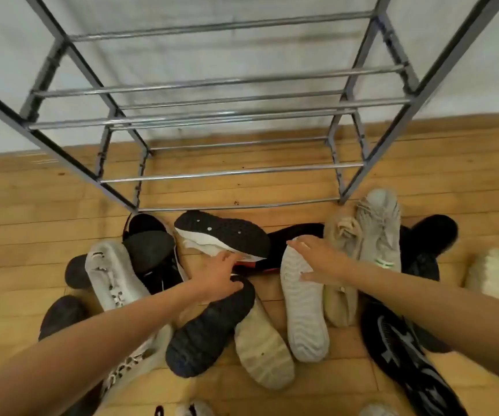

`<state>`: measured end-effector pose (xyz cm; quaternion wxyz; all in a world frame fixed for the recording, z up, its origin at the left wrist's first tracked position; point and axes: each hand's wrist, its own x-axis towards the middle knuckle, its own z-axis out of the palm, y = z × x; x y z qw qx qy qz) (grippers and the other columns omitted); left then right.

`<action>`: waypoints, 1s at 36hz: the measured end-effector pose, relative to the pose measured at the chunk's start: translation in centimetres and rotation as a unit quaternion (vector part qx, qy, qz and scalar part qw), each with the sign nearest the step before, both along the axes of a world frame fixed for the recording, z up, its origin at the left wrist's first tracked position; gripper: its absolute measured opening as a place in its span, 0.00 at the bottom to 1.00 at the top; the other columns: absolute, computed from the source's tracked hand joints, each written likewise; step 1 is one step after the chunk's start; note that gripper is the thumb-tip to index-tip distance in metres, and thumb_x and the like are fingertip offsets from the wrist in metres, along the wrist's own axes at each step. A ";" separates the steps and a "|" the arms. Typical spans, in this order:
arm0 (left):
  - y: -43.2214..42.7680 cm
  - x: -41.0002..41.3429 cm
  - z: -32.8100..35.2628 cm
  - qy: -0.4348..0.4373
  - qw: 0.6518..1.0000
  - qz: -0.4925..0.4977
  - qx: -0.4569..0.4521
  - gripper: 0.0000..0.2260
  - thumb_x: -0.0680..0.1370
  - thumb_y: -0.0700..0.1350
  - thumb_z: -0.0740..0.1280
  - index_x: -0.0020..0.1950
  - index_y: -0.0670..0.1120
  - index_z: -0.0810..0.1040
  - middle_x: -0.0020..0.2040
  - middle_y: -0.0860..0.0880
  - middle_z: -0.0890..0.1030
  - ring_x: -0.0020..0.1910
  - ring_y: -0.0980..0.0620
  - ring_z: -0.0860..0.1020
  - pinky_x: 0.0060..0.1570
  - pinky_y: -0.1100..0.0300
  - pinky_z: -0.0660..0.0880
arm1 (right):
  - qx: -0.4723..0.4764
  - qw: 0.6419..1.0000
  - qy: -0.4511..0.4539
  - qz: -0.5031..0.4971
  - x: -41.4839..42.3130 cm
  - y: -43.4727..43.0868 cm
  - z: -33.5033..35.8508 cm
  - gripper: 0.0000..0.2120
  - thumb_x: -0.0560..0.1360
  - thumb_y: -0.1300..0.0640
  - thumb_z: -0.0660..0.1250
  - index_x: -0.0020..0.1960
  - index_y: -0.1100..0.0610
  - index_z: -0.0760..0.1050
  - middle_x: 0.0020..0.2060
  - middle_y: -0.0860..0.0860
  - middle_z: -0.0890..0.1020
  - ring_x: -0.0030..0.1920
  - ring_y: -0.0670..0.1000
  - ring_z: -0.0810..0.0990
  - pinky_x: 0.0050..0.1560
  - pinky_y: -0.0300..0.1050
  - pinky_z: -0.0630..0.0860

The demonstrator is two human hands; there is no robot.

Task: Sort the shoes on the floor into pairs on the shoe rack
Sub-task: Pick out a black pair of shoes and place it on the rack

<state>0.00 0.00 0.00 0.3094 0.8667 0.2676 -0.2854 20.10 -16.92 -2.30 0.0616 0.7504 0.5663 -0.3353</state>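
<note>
Wood-plank floor (32, 205) meeting a white wall (242, 40). The metal shoe rack (230, 172) stands against that wall, its rails running left to right. Every shoe I can see is down on the floor, heaped just near of the rack's front rail.

The left hand (218, 274) reaches into the middle of the heap. Its fingertips touch the white edge of a black-soled sneaker (227, 232), which lies tipped w/ the sole facing up. The thumb sits over the end of a dark sole-up shoe (209, 328). Can't tell if it's actually gripping either 1.

The right hand (317, 256) is apart from the left, fingers spread & flat on the far end of a pale grey sole-up shoe (305, 313). A red & black shoe (296, 235) lies btw the 2 hands, partly under the tipped sneaker.

- **Left of the heap:** a white lace-up sneaker (113, 277) leans across some black shoes (149, 244).
- **Right:** a beige knit sneaker (344, 265) touches a grey knit sneaker (380, 229).
- **Near right:** a black trainer w/ grey markings (404, 349).
- **Off by itself at the right edge:** a cream shoe (494, 271).
</note>
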 end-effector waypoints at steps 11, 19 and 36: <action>-2.4 -5.6 -4.1 0.006 0.998 0.046 0.035 0.44 0.72 0.56 0.70 0.78 0.47 0.46 0.76 0.45 0.58 0.72 0.44 0.63 0.68 0.51 0.66 | -0.056 0.982 -0.100 0.147 -3.6 -2.6 -3.5 0.40 0.77 0.47 0.64 0.78 0.50 0.42 0.77 0.56 0.40 0.77 0.58 0.39 0.74 0.59 0.45; -6.6 -8.4 -5.8 -0.022 0.988 0.102 0.118 0.56 0.65 0.64 0.72 0.76 0.42 0.40 0.71 0.43 0.59 0.70 0.43 0.64 0.63 0.49 0.71 | -0.054 0.992 -0.093 0.060 -5.6 -2.3 -3.2 0.39 0.76 0.58 0.66 0.78 0.50 0.46 0.77 0.56 0.41 0.77 0.57 0.40 0.75 0.59 0.46; -3.0 -4.6 3.8 -0.081 0.994 0.052 0.058 0.52 0.64 0.48 0.76 0.78 0.48 0.45 0.73 0.44 0.64 0.70 0.45 0.67 0.64 0.53 0.70 | 0.221 0.947 0.135 -0.188 -7.7 -1.7 6.1 0.36 0.76 0.44 0.64 0.77 0.52 0.50 0.76 0.51 0.56 0.76 0.52 0.55 0.74 0.49 0.57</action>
